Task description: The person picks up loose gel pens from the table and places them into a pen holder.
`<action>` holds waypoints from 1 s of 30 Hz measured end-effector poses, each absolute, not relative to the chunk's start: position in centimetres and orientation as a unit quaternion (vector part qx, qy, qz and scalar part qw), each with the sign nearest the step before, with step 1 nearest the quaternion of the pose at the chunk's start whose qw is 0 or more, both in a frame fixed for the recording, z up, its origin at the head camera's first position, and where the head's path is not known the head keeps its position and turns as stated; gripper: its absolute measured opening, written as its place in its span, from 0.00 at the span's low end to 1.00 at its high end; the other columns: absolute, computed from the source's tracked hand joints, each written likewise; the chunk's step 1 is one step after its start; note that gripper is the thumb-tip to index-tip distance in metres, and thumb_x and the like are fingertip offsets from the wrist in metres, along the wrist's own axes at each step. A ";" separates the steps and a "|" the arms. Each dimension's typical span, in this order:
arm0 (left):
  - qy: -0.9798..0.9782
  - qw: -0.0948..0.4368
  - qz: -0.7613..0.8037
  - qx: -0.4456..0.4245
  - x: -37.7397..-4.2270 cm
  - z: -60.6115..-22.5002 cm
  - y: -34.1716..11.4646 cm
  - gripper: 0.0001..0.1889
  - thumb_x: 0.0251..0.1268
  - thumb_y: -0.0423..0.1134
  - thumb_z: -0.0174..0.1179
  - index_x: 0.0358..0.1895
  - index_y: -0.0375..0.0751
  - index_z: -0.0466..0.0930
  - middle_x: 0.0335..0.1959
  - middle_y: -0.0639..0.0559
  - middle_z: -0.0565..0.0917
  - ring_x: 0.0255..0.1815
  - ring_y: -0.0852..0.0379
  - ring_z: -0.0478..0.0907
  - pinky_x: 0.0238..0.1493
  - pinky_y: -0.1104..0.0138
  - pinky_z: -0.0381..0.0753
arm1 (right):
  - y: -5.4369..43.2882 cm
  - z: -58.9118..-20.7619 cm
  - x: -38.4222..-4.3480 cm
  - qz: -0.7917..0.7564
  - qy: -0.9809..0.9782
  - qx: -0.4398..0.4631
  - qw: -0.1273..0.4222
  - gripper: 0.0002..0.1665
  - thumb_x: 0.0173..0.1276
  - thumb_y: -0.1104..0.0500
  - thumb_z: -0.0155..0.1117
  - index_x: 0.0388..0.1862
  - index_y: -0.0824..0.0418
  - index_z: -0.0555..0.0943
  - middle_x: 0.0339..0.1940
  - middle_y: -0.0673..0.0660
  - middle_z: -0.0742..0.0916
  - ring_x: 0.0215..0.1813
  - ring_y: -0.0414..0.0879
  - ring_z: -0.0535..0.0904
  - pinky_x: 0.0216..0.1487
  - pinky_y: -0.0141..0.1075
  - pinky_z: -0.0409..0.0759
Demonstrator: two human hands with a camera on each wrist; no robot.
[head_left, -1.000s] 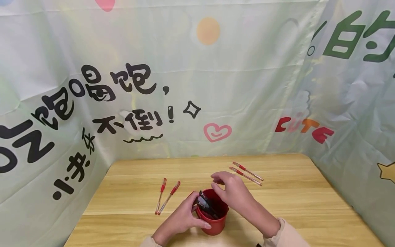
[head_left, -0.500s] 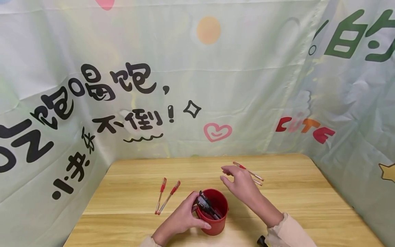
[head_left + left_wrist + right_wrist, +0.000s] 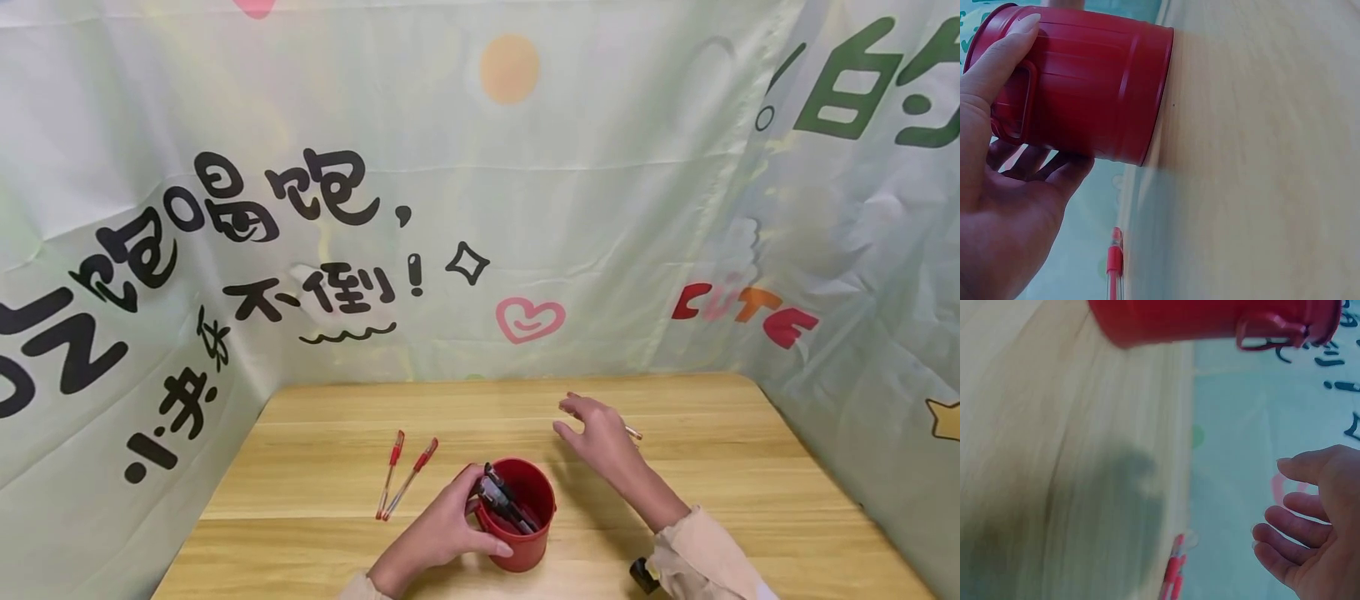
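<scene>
My left hand (image 3: pixel 450 523) grips a small red metal bucket (image 3: pixel 527 550), thumb on the near side and fingers round the other. The bucket stands upright on the table; its side handle (image 3: pixel 1034 103) shows in the left wrist view. Inside it several black pens (image 3: pixel 504 502) lean toward the left hand. To the right and farther back, my right hand (image 3: pixel 602 440) hovers with loosely bent fingers and holds nothing. Beneath it lie two red-capped pens (image 3: pixel 1172 575), mostly hidden by the hand in the head view.
Two more red-capped pens, one upright-looking (image 3: pixel 390 473) and one slanted (image 3: pixel 411 479), lie on the wooden table (image 3: pixel 300 550) left of the bucket. A black object (image 3: pixel 643 575) is by the right sleeve. Printed cloth (image 3: pixel 420 125) walls the back and sides.
My right hand has moved from above the bucket's rim rightward and away, over the two pens at the back right. The left hand and bucket have stayed in place.
</scene>
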State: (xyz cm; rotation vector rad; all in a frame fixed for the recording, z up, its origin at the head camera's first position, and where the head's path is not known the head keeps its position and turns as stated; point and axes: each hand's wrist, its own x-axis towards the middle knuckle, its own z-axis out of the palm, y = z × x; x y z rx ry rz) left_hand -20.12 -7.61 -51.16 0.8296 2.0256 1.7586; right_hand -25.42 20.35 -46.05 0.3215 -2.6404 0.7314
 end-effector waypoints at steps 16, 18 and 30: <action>0.710 0.170 0.617 0.293 -20.1 -51.1 -7.8 0.45 0.52 0.42 0.82 0.73 0.51 0.66 0.71 0.50 0.75 0.70 0.58 0.77 0.68 0.74 0.78 | 23.6 -49.1 -28.4 0.255 -0.955 0.072 0.133 0.24 0.68 0.59 0.72 0.59 0.70 0.85 0.57 0.74 0.87 0.45 0.58 0.86 0.35 0.41 0.81; 0.713 0.173 0.616 0.289 -20.1 -51.0 -7.8 0.46 0.52 0.42 0.82 0.73 0.53 0.65 0.72 0.51 0.74 0.70 0.59 0.76 0.68 0.74 0.77 | 24.0 -49.4 -28.6 0.249 -0.958 0.073 0.121 0.23 0.68 0.59 0.72 0.58 0.71 0.85 0.56 0.74 0.87 0.45 0.58 0.86 0.36 0.43 0.84; 0.710 0.174 0.619 0.288 -20.1 -51.0 -7.7 0.45 0.52 0.40 0.82 0.73 0.51 0.66 0.71 0.50 0.75 0.69 0.58 0.77 0.67 0.75 0.78 | 25.0 -50.8 -29.6 0.184 -0.972 0.081 0.119 0.08 0.67 0.62 0.74 0.36 0.68 0.87 0.29 0.60 0.84 0.31 0.51 0.78 0.33 0.44 0.81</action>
